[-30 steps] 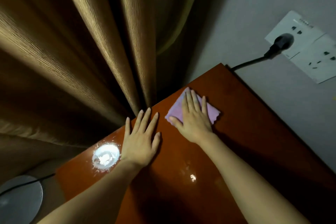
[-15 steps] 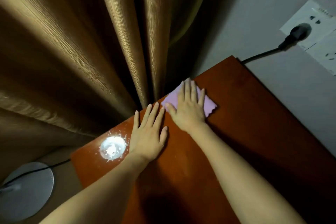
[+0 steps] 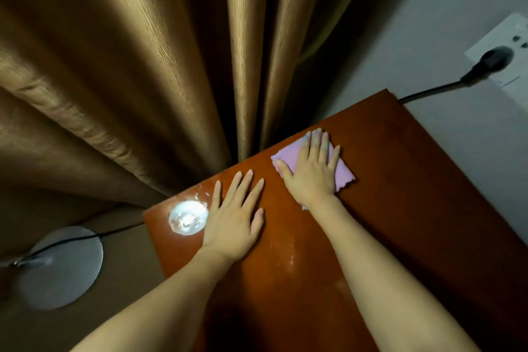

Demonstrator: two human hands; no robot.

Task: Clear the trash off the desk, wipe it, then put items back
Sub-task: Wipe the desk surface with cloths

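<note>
Wiping step in hand — right hand [image 3: 311, 177] flat, fingers spread on pink square cloth [image 3: 288, 156], left hand [image 3: 233, 220] spread bracing glossy red-brown wooden table [image 3: 400, 180] — next, sweep toward uncovered surface.

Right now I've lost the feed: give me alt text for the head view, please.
The right hand presses a pink cloth flat on a reddish-brown desk near its far edge, while the left hand rests open on the desk beside a bright glare spot. Tan curtains hang behind; a black plug sits in a wall socket.
</note>
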